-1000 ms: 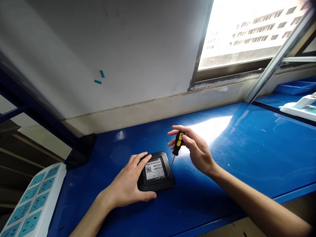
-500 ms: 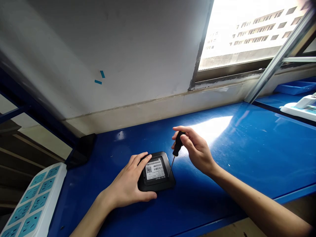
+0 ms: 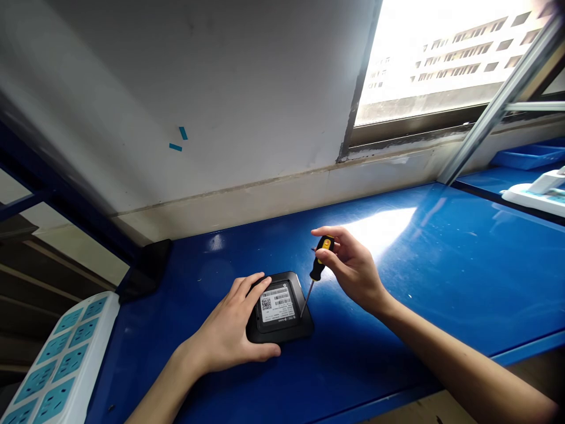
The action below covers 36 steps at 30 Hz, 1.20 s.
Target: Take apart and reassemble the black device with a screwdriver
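A flat black device (image 3: 282, 337) with rounded corners lies on the blue table, a white printed label (image 3: 277, 304) facing up. My left hand (image 3: 236, 321) grips its left side, thumb along the near edge and fingers over the far edge. In my right hand (image 3: 351, 268) is a screwdriver (image 3: 316, 268) with a black and yellow handle, pinched between thumb and fingers. Its shaft slants down, and the tip meets the device near its right edge. Whether a screw sits under the tip is too small to tell.
A white power strip (image 3: 66, 353) with teal sockets stands at the left, near a black object (image 3: 148, 268). The blue table (image 3: 463, 265) runs along a wall below a window. A blue tray (image 3: 527, 156) and another white power strip (image 3: 536, 197) lie at the far right.
The screwdriver's handle has turned in my right fingers, so its yellow part now shows. My left hand and the device have stayed in place.
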{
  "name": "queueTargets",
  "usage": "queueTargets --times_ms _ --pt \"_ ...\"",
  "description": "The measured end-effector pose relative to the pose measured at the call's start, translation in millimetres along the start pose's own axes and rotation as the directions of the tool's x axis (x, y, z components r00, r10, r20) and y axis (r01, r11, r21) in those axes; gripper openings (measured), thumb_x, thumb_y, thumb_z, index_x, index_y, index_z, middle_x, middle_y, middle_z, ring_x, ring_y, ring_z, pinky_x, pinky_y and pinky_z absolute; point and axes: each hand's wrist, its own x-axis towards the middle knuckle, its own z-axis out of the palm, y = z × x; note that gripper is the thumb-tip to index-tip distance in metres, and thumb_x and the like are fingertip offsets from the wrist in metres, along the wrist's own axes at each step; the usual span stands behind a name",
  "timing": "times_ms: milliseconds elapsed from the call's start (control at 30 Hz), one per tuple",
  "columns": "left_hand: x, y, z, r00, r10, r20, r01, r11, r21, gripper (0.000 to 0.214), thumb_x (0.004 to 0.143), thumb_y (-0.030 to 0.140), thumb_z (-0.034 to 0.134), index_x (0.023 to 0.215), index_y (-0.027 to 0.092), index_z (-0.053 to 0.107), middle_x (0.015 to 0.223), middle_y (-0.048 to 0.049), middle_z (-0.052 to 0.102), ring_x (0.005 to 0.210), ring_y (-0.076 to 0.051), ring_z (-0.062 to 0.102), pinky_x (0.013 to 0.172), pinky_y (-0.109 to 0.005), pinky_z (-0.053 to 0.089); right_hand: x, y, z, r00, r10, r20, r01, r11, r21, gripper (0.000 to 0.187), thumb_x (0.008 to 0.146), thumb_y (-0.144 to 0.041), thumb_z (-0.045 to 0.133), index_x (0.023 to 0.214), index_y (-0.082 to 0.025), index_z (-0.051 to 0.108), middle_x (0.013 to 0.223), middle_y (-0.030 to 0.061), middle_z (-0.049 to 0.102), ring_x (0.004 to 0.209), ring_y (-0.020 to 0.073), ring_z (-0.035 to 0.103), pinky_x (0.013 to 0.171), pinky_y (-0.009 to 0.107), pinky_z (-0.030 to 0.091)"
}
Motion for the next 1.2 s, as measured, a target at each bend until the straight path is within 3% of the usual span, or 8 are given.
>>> queueTargets --times_ms 233,333,433,633,800,900,1067,1200 --pt "1.6 2.5 -1.2 1.0 -0.017 0.02 0.017 1.0 0.016 0.107 0.071 0.053 0.087 0.16 0.031 0.032 0.165 -0.0088 0.032 0.15 -0.037 0.03 0.12 -0.056 0.038 -2.9 -5.7 -2.3 0.999 0.004 0.041 -0.004 1.0 -0.008 0.033 0.104 -0.042 0.048 0.122 -0.024 0.068 0.103 0.0047 0.075 0.074 0.0147 0.074 0.066 0.03 0.063" --pt "1.6 2.2 -1.4 1.0 -0.016 0.024 0.016 1.0 0.021 0.108 0.071 0.054 0.087 0.16 0.031 0.031 0.165 -0.0087 0.032 0.151 -0.037 0.03 0.121 -0.056 0.037 -2.9 -6.0 -2.1 0.999 0.012 0.046 -0.012 1.0 -0.001 0.031 0.103 -0.039 0.051 0.124 -0.023 0.067 0.103 0.0048 0.076 0.074 0.0149 0.075 0.067 0.031 0.063" --pt "1.2 2.0 -1.2 1.0 -0.016 0.026 0.015 0.999 0.028 0.108 0.071 0.054 0.087 0.16 0.031 0.031 0.165 -0.0085 0.032 0.151 -0.036 0.029 0.121 -0.056 0.036 -1.7 -4.1 -1.1 1.0 0.002 0.007 -0.002 1.0 -0.001 0.029 0.098 -0.038 0.06 0.121 -0.022 0.067 0.09 0.0028 0.075 0.072 0.0149 0.073 0.064 0.029 0.063" --pt "0.1 1.2 -0.6 0.999 -0.034 0.039 0.033 0.999 0.027 0.109 0.071 0.056 0.087 0.16 0.032 0.029 0.166 -0.0076 0.03 0.151 -0.036 0.028 0.121 -0.055 0.037 -0.3 -2.6 -1.4 0.999 -0.027 -0.028 0.026 0.998 -0.049 0.019 0.092 -0.038 0.07 0.104 -0.023 0.07 0.066 -0.0051 0.062 0.058 0.011 0.065 0.055 0.023 0.056" --pt "0.9 1.0 -0.9 0.999 -0.035 0.037 0.034 0.999 0.029 0.109 0.07 0.055 0.087 0.16 0.031 0.03 0.166 -0.007 0.03 0.152 -0.035 0.028 0.122 -0.053 0.036 -2.3 -3.7 -2.7 0.999 -0.007 0.042 0.007 1.0 0.007 0.028 0.102 -0.041 0.053 0.118 -0.024 0.068 0.095 0.0025 0.073 0.069 0.0135 0.074 0.063 0.028 0.062" --pt "1.4 1.7 -1.2 0.999 -0.032 0.04 0.03 0.999 0.027 0.109 0.071 0.054 0.087 0.16 0.031 0.03 0.166 -0.0073 0.03 0.152 -0.035 0.027 0.122 -0.053 0.035 -3.4 -3.7 -2.4 0.997 0.004 0.076 -0.006 1.0 0.03 0.029 0.103 -0.038 0.051 0.126 -0.025 0.064 0.109 0.0047 0.073 0.077 0.0153 0.077 0.065 0.029 0.064" --pt "0.7 2.3 -0.9 0.999 -0.025 0.034 0.024 0.999 0.027 0.108 0.071 0.055 0.087 0.16 0.031 0.03 0.166 -0.0077 0.03 0.151 -0.035 0.028 0.122 -0.053 0.036 -2.4 -3.6 -1.4 1.0 0.003 0.024 -0.004 1.0 0.016 0.028 0.095 -0.037 0.066 0.119 -0.023 0.067 0.091 0.0014 0.071 0.074 0.016 0.076 0.064 0.029 0.064" --pt "0.3 2.1 -1.0 0.998 -0.037 0.044 0.036 0.999 0.034 0.109 0.071 0.056 0.087 0.16 0.03 0.03 0.166 -0.0078 0.03 0.151 -0.035 0.028 0.122 -0.053 0.037 -0.8 -3.6 -2.0 0.996 -0.079 -0.033 0.076 0.994 -0.074 0.019 0.088 -0.034 0.076 0.103 -0.024 0.073 0.085 -0.0006 0.069 0.071 0.0128 0.07 0.062 0.025 0.061"
